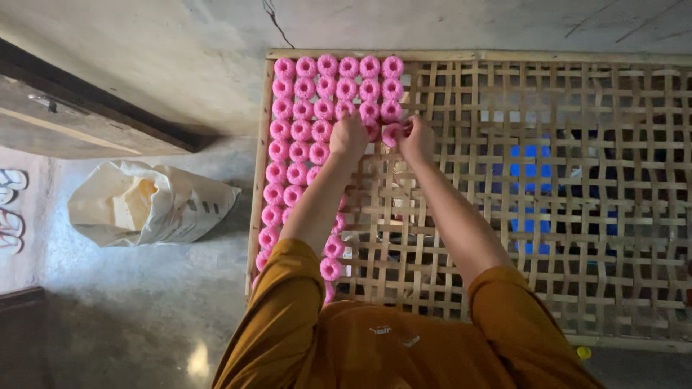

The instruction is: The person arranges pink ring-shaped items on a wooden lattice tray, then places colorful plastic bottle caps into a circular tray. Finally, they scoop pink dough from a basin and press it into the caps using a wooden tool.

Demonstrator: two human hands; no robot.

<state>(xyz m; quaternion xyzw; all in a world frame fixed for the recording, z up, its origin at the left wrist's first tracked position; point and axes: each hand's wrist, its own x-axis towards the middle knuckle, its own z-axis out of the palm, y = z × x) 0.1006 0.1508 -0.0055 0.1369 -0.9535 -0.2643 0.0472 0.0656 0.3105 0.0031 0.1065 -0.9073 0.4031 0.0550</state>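
The right hand (pixel 417 138) pinches one pink ring-shaped piece (pixel 391 134) in closed fingers, just beside the left hand (pixel 348 137), whose curled fingers rest on the rows of pink rings (pixel 326 90) on the woven bamboo tray (pixel 548 194); I judge that the laying step is ongoing and needs careful placing beside the last ring.

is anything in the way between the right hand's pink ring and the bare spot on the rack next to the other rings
Nothing visible. The right hand holds a pink ring just past the last filled row of rings, and the woven rack beside it is bare. The left hand rests on neighbouring rings.
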